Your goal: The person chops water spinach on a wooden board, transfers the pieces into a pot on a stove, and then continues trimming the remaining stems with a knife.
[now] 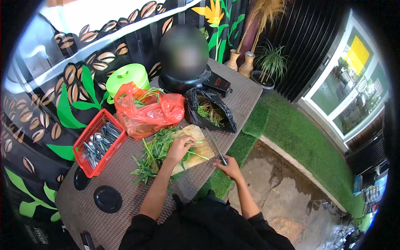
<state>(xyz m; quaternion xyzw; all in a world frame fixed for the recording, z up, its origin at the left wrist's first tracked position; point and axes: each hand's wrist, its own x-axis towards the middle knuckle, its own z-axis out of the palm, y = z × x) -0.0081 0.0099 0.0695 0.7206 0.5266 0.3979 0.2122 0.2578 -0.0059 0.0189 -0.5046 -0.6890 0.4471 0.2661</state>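
My right hand (229, 168) grips a knife (217, 148) by its dark handle, the blade pointing away along the right edge of the wooden cutting board (203, 148). Over the board, my left hand (182, 148) is closed in a pinch, with a short piece of green stem (198, 142) at its fingertips. A longer stem (196, 155) sticks out below that hand across the board. Leafy greens (156, 152) are heaped on the board's left side and spill onto the table. The palm and the undersides of the left fingers are hidden.
Behind the board are a red plastic bag (146, 114) of greens and a black bag (216, 112) with stems. A red basket (100, 143) of cutlery, a green lidded container (128, 78), black plates (108, 199) and a black appliance (187, 83) share the brown table (141, 200).
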